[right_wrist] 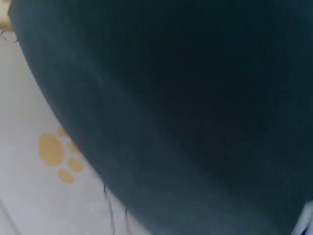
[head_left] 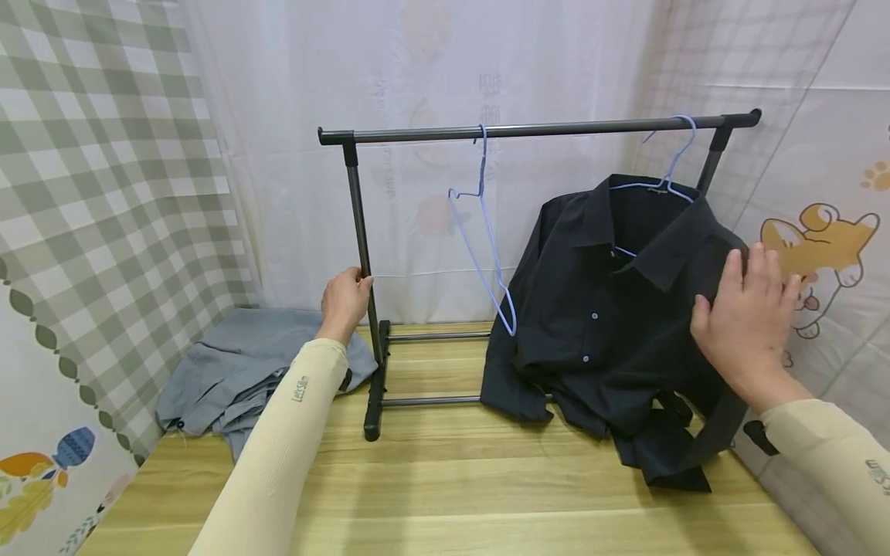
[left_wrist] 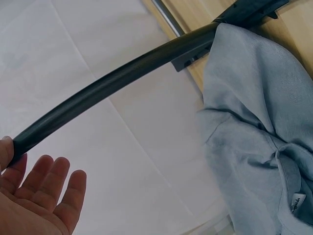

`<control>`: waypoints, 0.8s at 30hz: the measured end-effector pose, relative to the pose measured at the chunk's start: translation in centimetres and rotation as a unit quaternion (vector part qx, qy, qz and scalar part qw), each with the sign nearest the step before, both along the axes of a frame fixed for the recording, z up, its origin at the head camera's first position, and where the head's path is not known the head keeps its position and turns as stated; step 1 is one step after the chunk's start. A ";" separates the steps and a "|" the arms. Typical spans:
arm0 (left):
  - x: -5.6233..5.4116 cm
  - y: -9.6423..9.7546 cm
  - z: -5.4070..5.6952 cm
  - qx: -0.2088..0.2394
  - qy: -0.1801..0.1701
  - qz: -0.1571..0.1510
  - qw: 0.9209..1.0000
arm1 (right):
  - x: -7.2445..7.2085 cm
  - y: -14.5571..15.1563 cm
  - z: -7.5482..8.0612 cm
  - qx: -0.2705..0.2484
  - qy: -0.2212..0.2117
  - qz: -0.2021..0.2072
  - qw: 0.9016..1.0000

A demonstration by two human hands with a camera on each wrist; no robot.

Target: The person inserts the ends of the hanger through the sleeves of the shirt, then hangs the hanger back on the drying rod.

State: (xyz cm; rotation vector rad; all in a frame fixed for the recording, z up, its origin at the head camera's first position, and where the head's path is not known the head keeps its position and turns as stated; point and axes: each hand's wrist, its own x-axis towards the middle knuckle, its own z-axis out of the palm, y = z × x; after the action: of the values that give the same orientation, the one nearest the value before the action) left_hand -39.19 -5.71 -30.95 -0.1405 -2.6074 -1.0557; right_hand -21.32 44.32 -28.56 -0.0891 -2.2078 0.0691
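Observation:
A black button-up shirt [head_left: 626, 332] hangs on a light-blue wire hanger [head_left: 694, 130] at the right end of the garment rack's top bar [head_left: 570, 128]. My right hand [head_left: 751, 324] lies flat against the shirt's side near the shoulder, fingers extended. Dark fabric [right_wrist: 186, 112] fills most of the right wrist view, hiding that hand. On the left, my left hand [head_left: 345, 301] grips the rack's upright post [head_left: 359, 216]. The left wrist view has thumb and forefinger around the post [left_wrist: 98, 90], the other fingers loose. A bare wire hanger [head_left: 482, 166] hangs mid-bar.
A grey-blue garment [head_left: 229, 363] lies in a loose heap behind the left forearm, beside the rack's black foot [head_left: 374, 401]. The rack stands on a wood-grain tabletop [head_left: 473, 494]. White printed curtains [head_left: 313, 77] and a green checked cloth [head_left: 118, 154] enclose the table.

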 end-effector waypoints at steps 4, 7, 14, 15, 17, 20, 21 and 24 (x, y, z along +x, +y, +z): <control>-0.1 -0.1 0.1 0.003 0.000 -0.003 1.000 | 0.0 -1.9 -2.0 0.121 -0.002 0.088 0.989; -0.1 -0.2 0.1 0.002 0.000 -0.002 1.000 | 0.1 -3.4 -3.8 0.210 -0.082 0.175 0.958; 0.0 -0.1 0.1 -0.002 -0.004 -0.006 1.000 | 2.1 -5.8 -9.1 0.290 -0.468 0.171 0.817; 0.0 -0.1 0.2 -0.002 -0.004 -0.006 1.000 | 2.3 -5.9 -9.9 0.314 -0.497 0.144 0.796; 0.0 0.0 0.2 -0.004 -0.003 -0.004 1.000 | 2.4 -5.9 -11.5 0.381 -0.504 0.104 0.768; 0.0 0.0 0.2 -0.003 -0.004 -0.004 1.000 | 2.0 -5.1 -13.5 0.482 -0.422 0.075 0.764; 0.0 0.0 0.2 -0.002 -0.004 -0.004 1.000 | 1.7 -4.8 -14.0 0.504 -0.387 0.067 0.769; 0.0 0.0 0.1 0.002 -0.002 -0.006 1.000 | 0.7 -3.6 -14.9 0.527 -0.306 0.037 0.792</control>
State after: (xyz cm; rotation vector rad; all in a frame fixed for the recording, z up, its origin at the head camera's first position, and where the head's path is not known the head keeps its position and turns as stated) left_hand -39.20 -5.67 -30.86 -0.1525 -2.6108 -1.0648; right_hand -20.65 40.76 -43.44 0.6880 -2.5419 -1.3074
